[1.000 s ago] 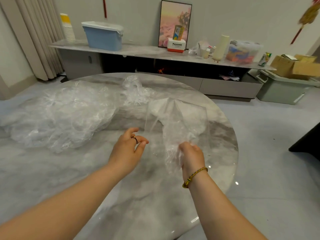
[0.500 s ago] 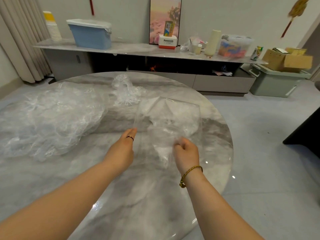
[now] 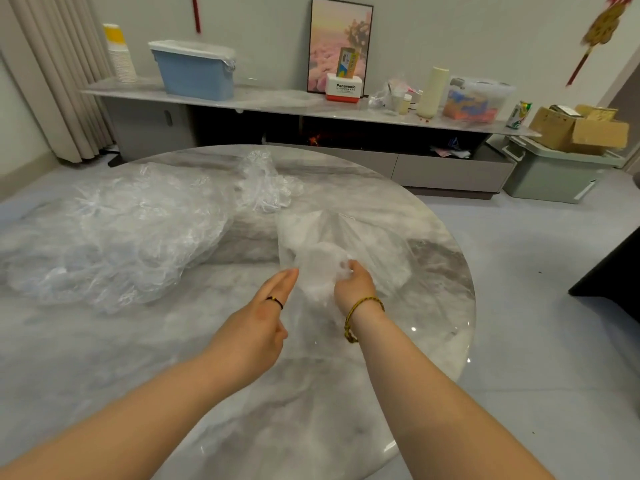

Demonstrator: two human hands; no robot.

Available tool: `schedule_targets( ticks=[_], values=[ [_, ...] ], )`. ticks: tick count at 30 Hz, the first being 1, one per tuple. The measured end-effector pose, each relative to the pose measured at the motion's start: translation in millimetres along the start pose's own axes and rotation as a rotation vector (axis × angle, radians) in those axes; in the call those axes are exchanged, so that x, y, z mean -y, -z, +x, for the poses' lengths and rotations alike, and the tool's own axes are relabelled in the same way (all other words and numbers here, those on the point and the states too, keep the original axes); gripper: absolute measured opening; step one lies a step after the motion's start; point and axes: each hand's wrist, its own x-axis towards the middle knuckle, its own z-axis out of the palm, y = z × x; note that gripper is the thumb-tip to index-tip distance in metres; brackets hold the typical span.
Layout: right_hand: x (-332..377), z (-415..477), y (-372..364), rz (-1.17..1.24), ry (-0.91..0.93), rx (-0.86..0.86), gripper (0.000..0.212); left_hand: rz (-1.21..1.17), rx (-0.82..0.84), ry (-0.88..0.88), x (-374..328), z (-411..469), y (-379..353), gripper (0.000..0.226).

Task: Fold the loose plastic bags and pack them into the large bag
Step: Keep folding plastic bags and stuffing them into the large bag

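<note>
While the right hand (image 3: 353, 285) still pinches the clear bag (image 3: 363, 237) over the table (image 3: 180, 368), the left hand (image 3: 266, 317), fingers straight, has moved in to touch it; folding probably begins. The large bag (image 3: 121, 233) lies far left.

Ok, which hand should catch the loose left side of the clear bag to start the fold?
Left, probably. The right hand grips the clear bag at its crumpled near end, so it is occupied. The left hand is free, fingers straight, right beside the bag's left edge.
</note>
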Motion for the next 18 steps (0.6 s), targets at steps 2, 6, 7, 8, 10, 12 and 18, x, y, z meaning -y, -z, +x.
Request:
schedule_targets(
  ticks=[2, 6, 7, 8, 10, 12, 18],
  values=[
    [7, 12, -4, -0.026, -0.095, 0.018, 0.037, -0.022, 0.012, 0.004, 3, -4, 0, 0.076],
    [24, 27, -21, 0.052, -0.113, -0.048, 0.021, -0.058, 0.023, 0.028, 10, -4, 3, 0.08],
    [25, 30, -26, 0.077, -0.121, -0.068, 0.017, -0.063, 0.026, 0.032, 11, -4, 3, 0.081],
    [26, 33, -32, 0.071, -0.121, -0.079, 0.013, -0.069, 0.027, 0.034, 14, -3, 3, 0.081],
    [27, 40, -44, -0.004, -0.119, -0.095, 0.012, -0.076, 0.03, 0.035, 17, -1, 2, 0.08],
    [25, 48, -52, -0.171, -0.087, -0.12, 0.027, -0.072, 0.032, 0.037, 20, 1, 2, 0.079],
    [18, 55, -62, 0.073, -0.138, -0.211, 0.014, -0.045, 0.057, 0.048, 27, 8, -1, 0.08]
  ],
)
